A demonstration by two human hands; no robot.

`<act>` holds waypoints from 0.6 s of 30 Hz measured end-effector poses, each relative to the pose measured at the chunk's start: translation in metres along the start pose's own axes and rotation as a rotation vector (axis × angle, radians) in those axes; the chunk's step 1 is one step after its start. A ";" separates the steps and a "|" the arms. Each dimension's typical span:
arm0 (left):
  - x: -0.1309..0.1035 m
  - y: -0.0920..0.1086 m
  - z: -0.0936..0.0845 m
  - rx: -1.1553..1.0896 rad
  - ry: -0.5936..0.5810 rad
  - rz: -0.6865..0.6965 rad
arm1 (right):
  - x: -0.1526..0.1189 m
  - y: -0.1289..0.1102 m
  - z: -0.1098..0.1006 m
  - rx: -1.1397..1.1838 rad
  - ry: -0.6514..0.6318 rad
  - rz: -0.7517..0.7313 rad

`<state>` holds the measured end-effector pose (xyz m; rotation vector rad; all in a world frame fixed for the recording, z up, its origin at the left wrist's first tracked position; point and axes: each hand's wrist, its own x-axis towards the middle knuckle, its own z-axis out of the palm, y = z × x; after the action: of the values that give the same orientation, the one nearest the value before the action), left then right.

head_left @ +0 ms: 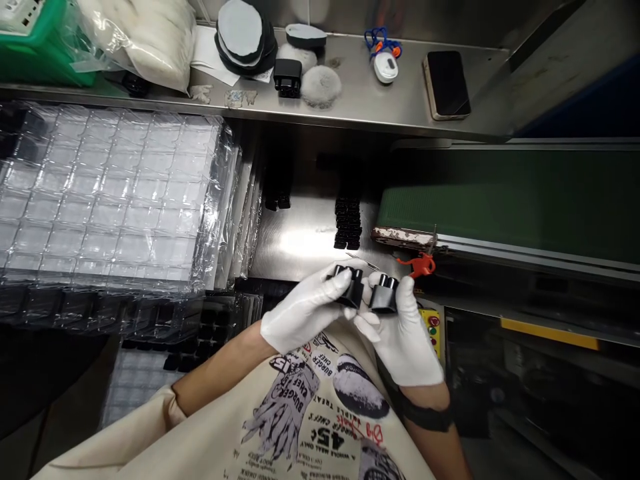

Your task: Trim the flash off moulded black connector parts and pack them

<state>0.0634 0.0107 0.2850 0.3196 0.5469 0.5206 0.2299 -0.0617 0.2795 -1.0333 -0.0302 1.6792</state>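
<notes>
My left hand [313, 300], in a white glove, is closed around a glossy black plastic part [354, 288] with short round tubes on top. In my right hand [407, 333], also gloved in white, is a similar black plastic part [384, 293] with two tubes upward. The two parts are held side by side in front of my chest, a small gap between them. Beyond the hands, a column of small black pieces [347, 223] lies on the steel table [295, 243]. A thin metal tool [364, 261] lies just past my fingers.
Clear compartment trays [125, 187] are stacked at left. A green conveyor belt [500, 193] runs at right, with an orange-red object [423, 265] at its near corner. The steel shelf [350, 100] holds a phone [447, 85], round pads [240, 33] and a bag of white material [145, 40].
</notes>
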 end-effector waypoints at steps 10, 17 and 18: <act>-0.010 0.016 -0.011 -0.075 0.052 0.000 | -0.007 -0.023 -0.001 -0.169 -0.069 -0.006; -0.009 0.015 -0.009 -0.016 0.072 -0.003 | -0.008 -0.029 0.002 -0.171 -0.009 0.064; -0.008 0.014 -0.009 -0.004 0.075 -0.003 | -0.008 -0.030 0.003 -0.169 0.003 0.079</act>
<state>0.0470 0.0188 0.2869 0.2966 0.6187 0.5324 0.2514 -0.0552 0.3008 -1.1758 -0.1330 1.7696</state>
